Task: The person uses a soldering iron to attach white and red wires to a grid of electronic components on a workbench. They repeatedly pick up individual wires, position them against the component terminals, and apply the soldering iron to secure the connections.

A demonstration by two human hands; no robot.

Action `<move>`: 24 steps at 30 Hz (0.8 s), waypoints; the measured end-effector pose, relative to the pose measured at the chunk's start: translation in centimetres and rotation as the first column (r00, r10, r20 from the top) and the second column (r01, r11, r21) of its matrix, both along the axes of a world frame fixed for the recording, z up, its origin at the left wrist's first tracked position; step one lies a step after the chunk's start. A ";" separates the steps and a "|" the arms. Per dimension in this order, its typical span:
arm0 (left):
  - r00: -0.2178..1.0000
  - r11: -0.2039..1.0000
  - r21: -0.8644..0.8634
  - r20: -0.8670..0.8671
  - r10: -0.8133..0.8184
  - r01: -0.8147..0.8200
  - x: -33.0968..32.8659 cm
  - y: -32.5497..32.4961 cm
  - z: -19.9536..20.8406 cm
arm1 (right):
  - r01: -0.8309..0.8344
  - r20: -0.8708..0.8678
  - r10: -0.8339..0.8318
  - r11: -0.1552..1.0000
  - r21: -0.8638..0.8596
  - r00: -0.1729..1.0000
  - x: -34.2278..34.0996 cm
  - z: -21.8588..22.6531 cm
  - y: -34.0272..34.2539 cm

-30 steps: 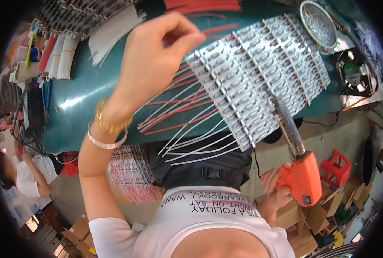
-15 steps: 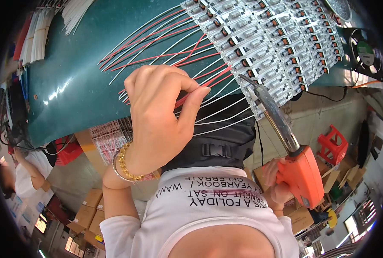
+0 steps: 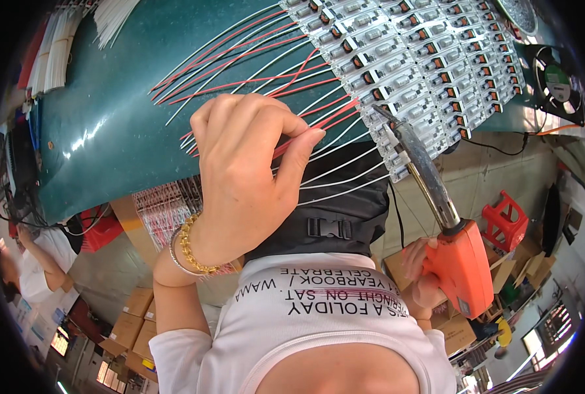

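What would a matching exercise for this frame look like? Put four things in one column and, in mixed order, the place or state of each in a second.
Things:
1. Left hand
2. Right hand
3. Gold bracelet
4. Fan

Places or states:
A. Holding the orange-handled tool
B. Black-framed, at the far right of the picture
C. Pinching red wire between thumb and finger
D. Worn around the left wrist

Right pairs: 1-C, 2-A, 3-D, 4-B.
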State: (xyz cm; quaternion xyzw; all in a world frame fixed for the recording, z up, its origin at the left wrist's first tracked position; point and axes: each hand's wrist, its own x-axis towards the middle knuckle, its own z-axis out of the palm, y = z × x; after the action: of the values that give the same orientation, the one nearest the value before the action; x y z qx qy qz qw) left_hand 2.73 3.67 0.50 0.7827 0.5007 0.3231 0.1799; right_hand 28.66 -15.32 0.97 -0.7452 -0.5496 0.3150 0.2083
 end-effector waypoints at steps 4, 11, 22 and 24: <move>1.000 1.000 0.001 -0.001 -0.005 0.005 0.0 0.0 0.0 | -0.017 -0.231 0.063 0.981 0.196 0.971 0.4 -1.8 -0.2; 0.996 0.996 0.056 0.068 0.061 -0.065 -0.7 0.3 0.3 | 0.101 -0.561 0.196 0.885 0.454 0.804 0.5 -1.9 2.2; 0.935 0.991 -0.082 0.330 0.131 -0.110 -0.4 -0.2 0.3 | 0.496 -0.309 -0.389 0.645 0.581 0.868 9.2 2.2 19.6; 0.957 0.995 -0.016 0.271 0.102 -0.102 -1.1 -0.3 1.0 | 0.495 -0.348 -0.352 0.647 0.581 0.869 8.5 2.5 21.8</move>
State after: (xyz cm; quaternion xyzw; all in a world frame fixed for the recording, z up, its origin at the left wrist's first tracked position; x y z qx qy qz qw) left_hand 1.63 3.34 1.50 0.7040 0.5114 0.4356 0.2305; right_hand 37.19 6.52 3.47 -0.6960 -0.4092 0.1197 0.5778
